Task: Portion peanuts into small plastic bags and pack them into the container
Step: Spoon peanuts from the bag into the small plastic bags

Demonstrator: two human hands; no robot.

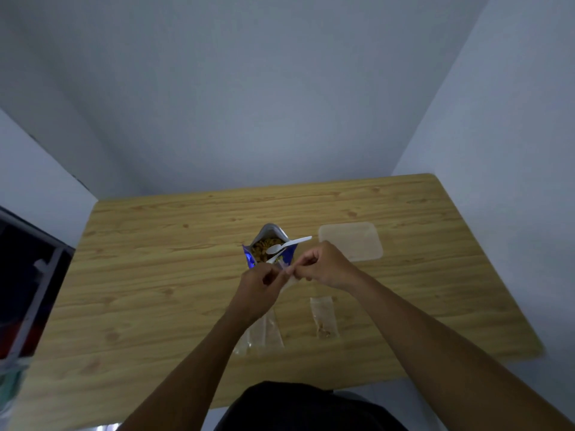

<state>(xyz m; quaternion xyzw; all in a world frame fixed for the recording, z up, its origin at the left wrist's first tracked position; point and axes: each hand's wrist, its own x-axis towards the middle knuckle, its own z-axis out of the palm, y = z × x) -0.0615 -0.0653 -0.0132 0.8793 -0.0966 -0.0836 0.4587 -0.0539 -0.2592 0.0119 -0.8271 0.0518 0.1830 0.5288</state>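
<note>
Light wood-grain table (140,275) across the lower half of the frame, set in a corner of plain grey-white walls: back wall (280,88) above, side wall (513,119) upper right. Dark metal-framed unit (28,275) at left edge. Dim, even light.

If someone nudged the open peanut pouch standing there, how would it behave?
Peanut pouch stands upright, open, a spoon leaning out: probably tips easily and spills. Its foil walls look soft, so likely crumples under a firm grip.
</note>
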